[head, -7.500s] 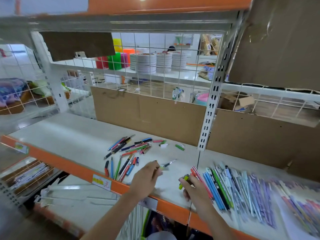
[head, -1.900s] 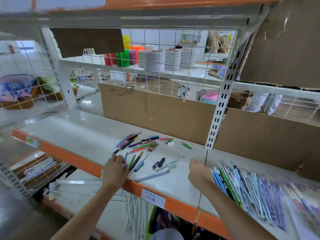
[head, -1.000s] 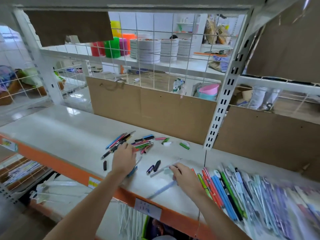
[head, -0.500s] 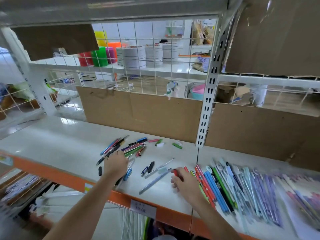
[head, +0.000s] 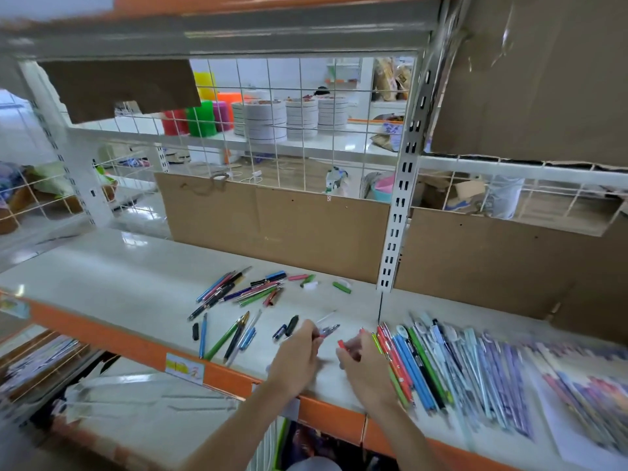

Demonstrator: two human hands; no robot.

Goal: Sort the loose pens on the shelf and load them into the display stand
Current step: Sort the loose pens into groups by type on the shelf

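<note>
Two hands meet at lower centre: left hand [head: 299, 355] pinches a red pen [head: 328, 330] pointing upper right; right hand [head: 365, 362], just beside, pinches a red cap [head: 341, 344].

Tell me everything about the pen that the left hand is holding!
The pen is thin, with a red body and a silvery, see-through tip that looks like plastic. It is a bit blurred. It lies nearly flat just above the white shelf, tip pointing right and away. The left hand pinches its near end, hiding that part. The right hand sits close by, holding a small red piece, maybe its cap. The two do not touch.
</note>
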